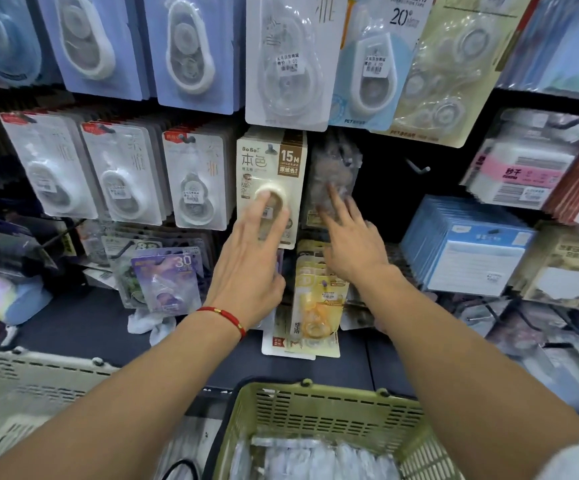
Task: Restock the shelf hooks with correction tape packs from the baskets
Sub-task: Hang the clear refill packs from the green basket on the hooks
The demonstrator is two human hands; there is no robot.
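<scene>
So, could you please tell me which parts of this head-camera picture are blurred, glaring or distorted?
Head view: the pack under the right hand is smeared by motion blur; the beige 15M pack beneath the left hand prints sharply; glare streaks the clear blisters on the top row; the wide lens bends the shelf edges; the green basket contents look soft.

The pack under the right hand is smeared by motion blur, so its print cannot be read, nor whether the fingers touch it. The left hand hides the lower half of the beige correction tape pack. The green basket and the white basket are cut off by the bottom edge.
</scene>
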